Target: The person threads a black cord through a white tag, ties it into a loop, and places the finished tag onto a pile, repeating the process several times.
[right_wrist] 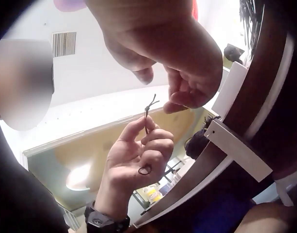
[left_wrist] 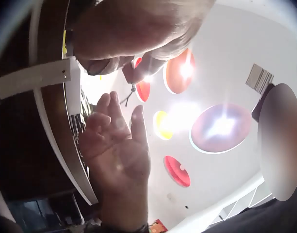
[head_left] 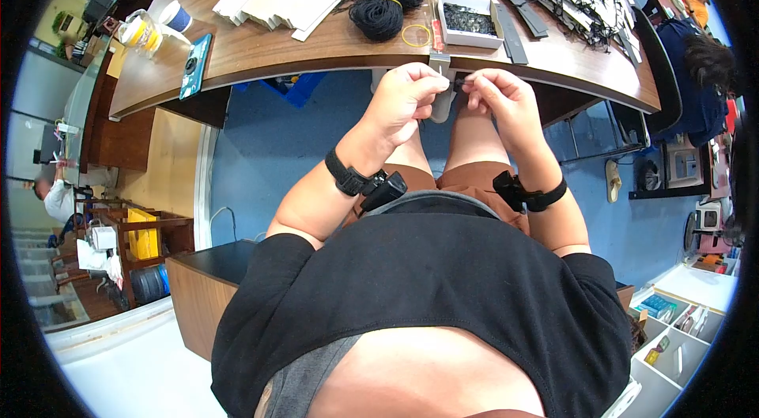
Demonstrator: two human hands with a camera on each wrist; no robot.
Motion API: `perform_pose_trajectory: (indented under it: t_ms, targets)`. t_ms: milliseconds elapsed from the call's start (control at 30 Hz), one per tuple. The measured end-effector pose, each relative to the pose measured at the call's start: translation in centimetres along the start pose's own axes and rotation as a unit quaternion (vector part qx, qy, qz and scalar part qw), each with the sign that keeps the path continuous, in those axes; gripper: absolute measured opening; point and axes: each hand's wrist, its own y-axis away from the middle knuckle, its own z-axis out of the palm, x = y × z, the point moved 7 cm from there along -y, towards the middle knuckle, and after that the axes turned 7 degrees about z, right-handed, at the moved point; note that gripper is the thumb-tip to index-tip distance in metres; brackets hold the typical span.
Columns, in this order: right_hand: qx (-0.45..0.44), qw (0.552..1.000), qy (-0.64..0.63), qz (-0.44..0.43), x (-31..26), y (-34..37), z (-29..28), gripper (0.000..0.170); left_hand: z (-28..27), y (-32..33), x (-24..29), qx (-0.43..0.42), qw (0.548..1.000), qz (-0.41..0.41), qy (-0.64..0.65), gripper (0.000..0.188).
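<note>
Left hand (head_left: 405, 102): pinches knotted black cord (right_wrist: 147, 109), ends poking clear of the grip, probably for access
Right hand (head_left: 506, 95): fingers loose, holding nothing, near those ends
Table (head_left: 265, 50): cord just off near edge; white box (head_left: 472, 40) there, presumably for reach

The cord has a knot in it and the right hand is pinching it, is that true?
Not quite. The cord does have a knot in it, but the left hand is pinching it; the right wrist view shows this.
</note>
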Motion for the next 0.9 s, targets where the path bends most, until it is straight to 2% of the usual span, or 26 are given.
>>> perform_pose_trajectory:
  t_ms: [133,167,200,333,400,467,533,567,600,667,767,900]
  targets:
    - [-0.066,0.989,-0.101,0.086,-0.1,-0.5,0.9,0.028,0.5,0.3,1.2,0.014,0.991,0.071,-0.109,0.004]
    - [-0.082,0.992,-0.047,0.08,-0.4,-0.4,1.5,0.026,0.5,0.2,1.1,0.003,0.989,0.081,-0.127,0.005]
    - [-0.074,0.995,-0.014,0.062,-0.8,-0.3,2.1,0.022,0.6,0.2,1.2,-0.008,0.985,0.093,-0.145,0.007]
    - [-0.036,0.999,0.029,-0.015,-1.1,-0.8,1.0,0.011,-0.4,0.3,1.3,-0.008,0.988,0.054,-0.142,0.01]
    - [-0.002,0.997,0.077,-0.016,-1.4,-0.6,-0.1,0.009,-1.6,0.5,1.7,-0.006,0.991,0.038,-0.124,0.01]
    - [0.024,0.993,0.098,-0.056,-1.2,-0.5,-1.0,0.008,-2.1,0.7,2.1,0.011,0.991,0.03,-0.126,0.01]
    - [-0.026,0.99,0.138,-0.03,0.0,-0.4,-0.9,0.009,-2.5,0.7,2.2,0.007,0.992,0.037,-0.119,0.009]
    - [-0.049,0.959,0.274,-0.049,0.4,-0.5,-0.5,0.011,-2.4,0.6,2.3,0.002,0.989,0.041,-0.141,0.009]
    - [-0.077,0.923,0.349,-0.146,-1.3,0.3,1.2,0.012,-2.1,0.5,2.3,-0.002,0.986,0.044,-0.163,0.008]
    - [-0.03,0.948,0.273,-0.164,-2.2,0.0,2.3,0.014,-1.6,0.2,2.0,-0.016,0.98,0.037,-0.194,0.008]
    - [-0.094,0.983,0.148,0.05,0.7,-1.1,3.4,0.014,-1.3,-0.2,1.3,-0.036,0.975,0.025,-0.218,0.009]
    - [-0.097,0.988,0.107,0.049,2.3,-2.1,3.4,0.014,-1.5,0.0,1.5,-0.03,0.969,0.037,-0.241,0.011]
